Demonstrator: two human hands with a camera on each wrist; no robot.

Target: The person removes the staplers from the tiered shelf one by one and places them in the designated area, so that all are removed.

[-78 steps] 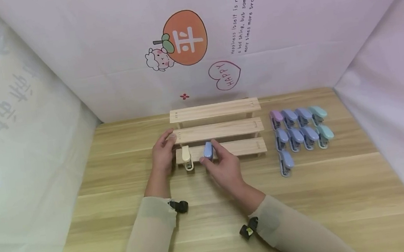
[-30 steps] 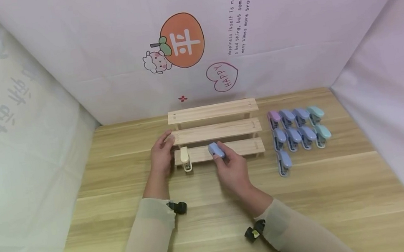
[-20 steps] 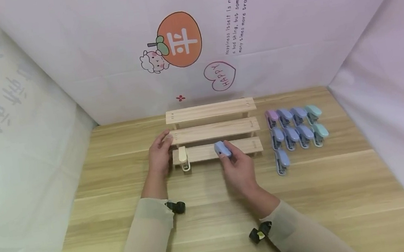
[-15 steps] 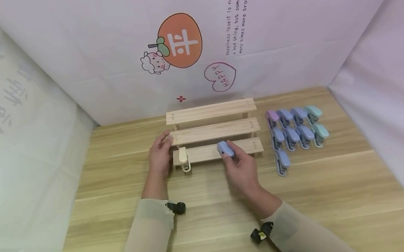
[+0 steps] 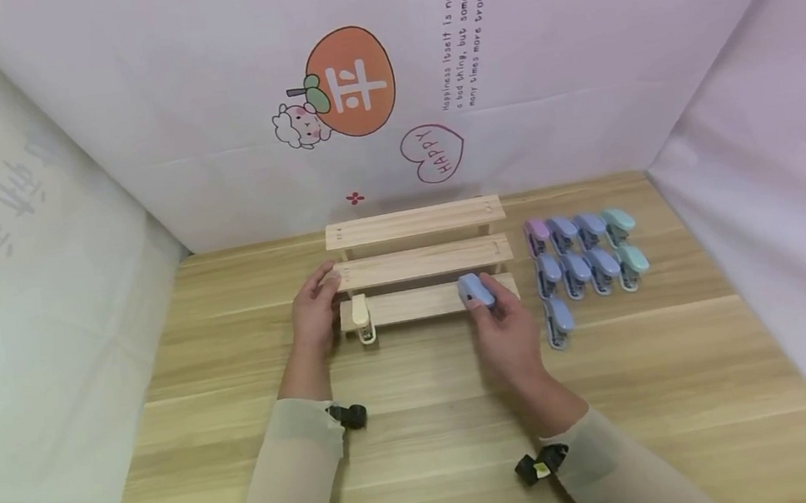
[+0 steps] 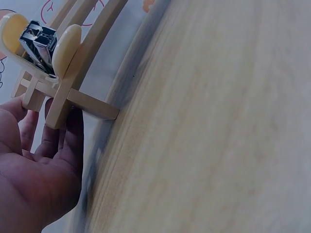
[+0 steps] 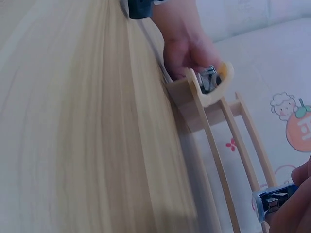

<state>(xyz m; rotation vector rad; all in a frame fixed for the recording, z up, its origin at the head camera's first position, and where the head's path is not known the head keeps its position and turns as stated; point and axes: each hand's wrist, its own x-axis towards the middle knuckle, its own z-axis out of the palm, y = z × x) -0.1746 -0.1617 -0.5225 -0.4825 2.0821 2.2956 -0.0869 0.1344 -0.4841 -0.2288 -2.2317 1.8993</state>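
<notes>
A three-tier wooden rack (image 5: 420, 264) stands at the back of the table in the head view. My left hand (image 5: 316, 312) grips its left end; the left wrist view shows the fingers (image 6: 73, 141) bent around the end of the rack. A cream stapler (image 5: 361, 315) sits on the left part of the lowest tier, its front overhanging; its metal inside shows in the left wrist view. My right hand (image 5: 510, 335) pinches a blue stapler (image 5: 476, 289) at the right part of the lowest tier. Whether that stapler touches the tier, I cannot tell.
Right of the rack, several staplers stand in rows on the wooden table (image 5: 426, 441): a pink stapler (image 5: 537, 233), blue staplers (image 5: 575, 271) and mint-green staplers (image 5: 618, 223). A printed white cloth (image 5: 223, 139) rises behind the table, with cloth on both sides too.
My right hand has carried the blue stapler rightward along the lowest tier, turning it from straight to slanted. The left hand keeps its hold on the rack; the cream stapler stays in place.
</notes>
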